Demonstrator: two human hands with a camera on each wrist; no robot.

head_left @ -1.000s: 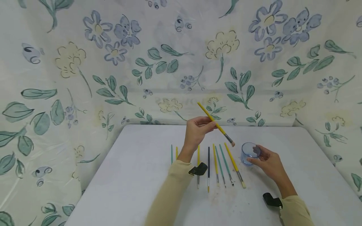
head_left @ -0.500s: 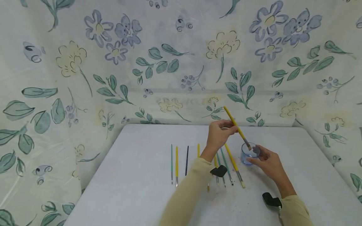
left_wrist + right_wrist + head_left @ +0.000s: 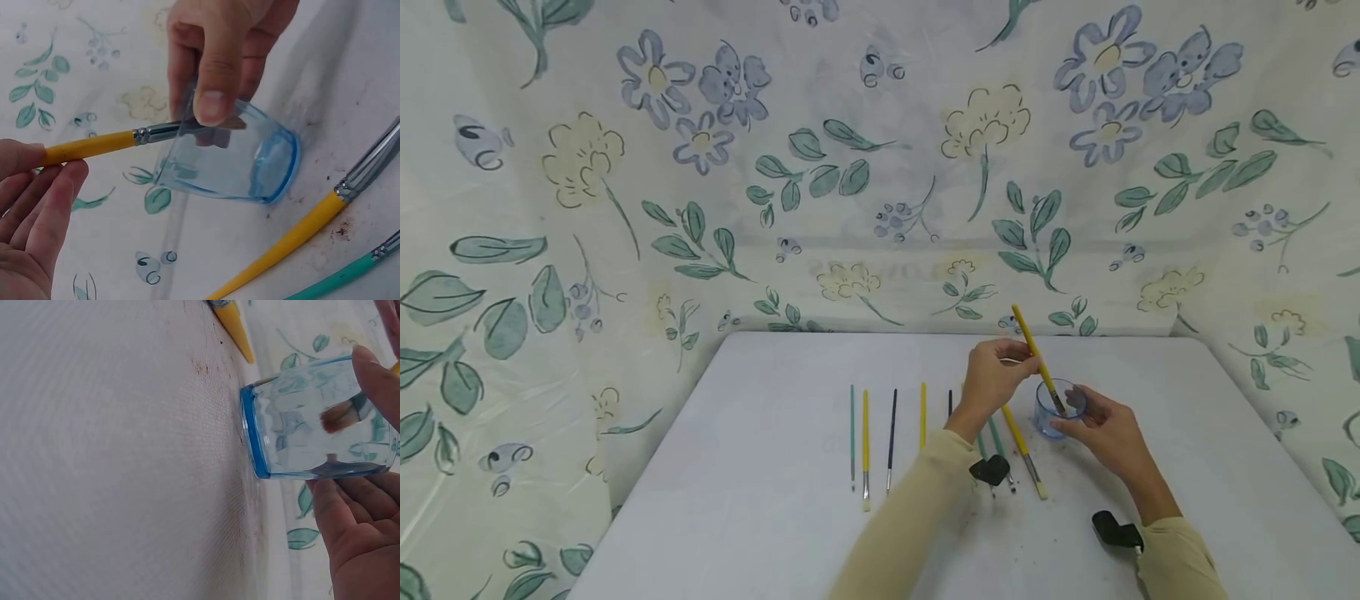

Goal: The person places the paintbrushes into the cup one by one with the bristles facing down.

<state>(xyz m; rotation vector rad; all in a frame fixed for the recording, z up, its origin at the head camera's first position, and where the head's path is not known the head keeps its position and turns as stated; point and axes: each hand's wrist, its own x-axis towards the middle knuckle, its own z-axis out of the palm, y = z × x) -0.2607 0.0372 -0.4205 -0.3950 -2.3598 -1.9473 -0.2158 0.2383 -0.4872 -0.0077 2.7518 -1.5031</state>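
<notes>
See nearest the long beige fabric sleeves (image 3: 910, 521), each with a small black device (image 3: 990, 471) at the wrist. Just past these, find a row of slim paintbrushes (image 3: 866, 442) with yellow, teal and dark handles, lying roughly parallel on the smooth white tabletop (image 3: 760, 433), bristles toward the viewer, partly hidden by the left arm. Beside the row's right end, see the right hand (image 3: 1111, 429) gripping an upright, clear blue-tinted tumbler (image 3: 297, 422), thumb on one side, fingers curled round the other. Just left of its rim, note the left hand (image 3: 990, 383), thumb and fingertips clamped on a yellow-handled brush (image 3: 109, 144) with silver ferrule and brown bristles, slanting down into the tumbler. Cannot tell of any contact between bristles and tumbler wall. Farthest back, see a whitish hanging sheet (image 3: 925, 158) printed with blue and pale-yellow flowers and green leaves.
</notes>
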